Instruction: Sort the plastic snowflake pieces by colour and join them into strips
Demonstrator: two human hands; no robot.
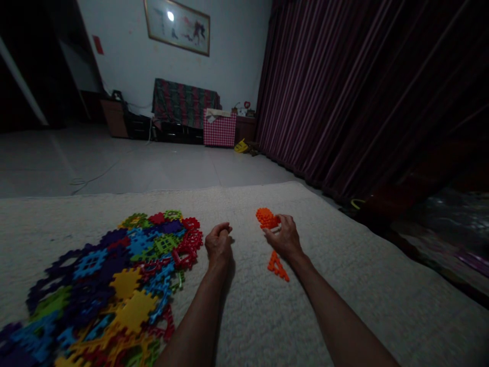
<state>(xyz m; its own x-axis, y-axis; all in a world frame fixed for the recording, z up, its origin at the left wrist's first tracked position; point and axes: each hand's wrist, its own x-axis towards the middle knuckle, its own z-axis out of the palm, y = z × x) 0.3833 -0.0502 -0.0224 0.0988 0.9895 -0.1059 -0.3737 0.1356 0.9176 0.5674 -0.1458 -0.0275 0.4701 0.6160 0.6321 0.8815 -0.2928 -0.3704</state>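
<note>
My right hand [286, 238] is at the orange interlocking toy pieces [266, 218], its thumb and fingers closed around the near right edge of the small pile. Just below that hand, a triangular orange piece [277, 267] lies by itself on the pale mat. My left hand [219, 243] rests on the mat with its fingers curled in; whether anything is inside them is hidden. To its left spreads a large heap of toothed plastic pieces [126, 283] in purple, blue, yellow, green and red. A gap separates the left hand from the heap's red pieces [187, 255].
The quilted mat [244, 316] ends at a tiled floor [183, 171]. A long purple curtain [324, 86] hangs on the right. By the far wall stand a cloth-covered television [185, 104] and a red checked cloth [219, 130]. A thin cable [95, 178] lies on the tiles.
</note>
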